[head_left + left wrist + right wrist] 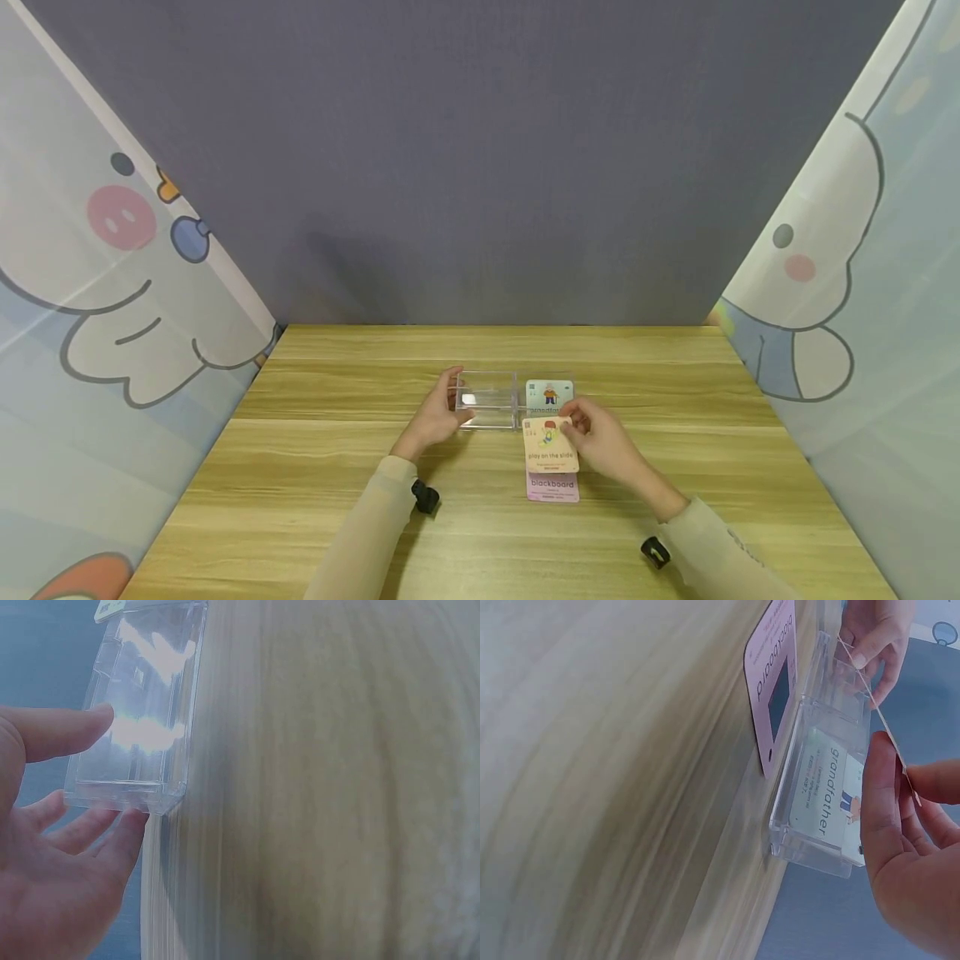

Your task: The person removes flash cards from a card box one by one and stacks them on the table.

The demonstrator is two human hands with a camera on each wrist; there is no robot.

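Note:
A clear plastic box [487, 408] with two compartments side by side stands on the table. My left hand [437, 417] grips its left end, the thumb at the front and the other fingers around the end. A card reading "grandfather" [825, 787] lies in the right compartment; the left one shows no card. Between thumb and fingers, my right hand [606, 443] pinches a cream "play on the slide" card [551, 457] by its right edge, raised above the table. Partly hidden below it in the head view, a pink "blackboard" card [553, 489] lies in front of the box.
The wood-grain table [300, 500] ends at a dark grey panel [480, 167] behind. Curtains with cartoon animals [810, 250] flank both sides. A black wrist camera [426, 497] sits at the left sleeve and another black one [655, 552] at the right.

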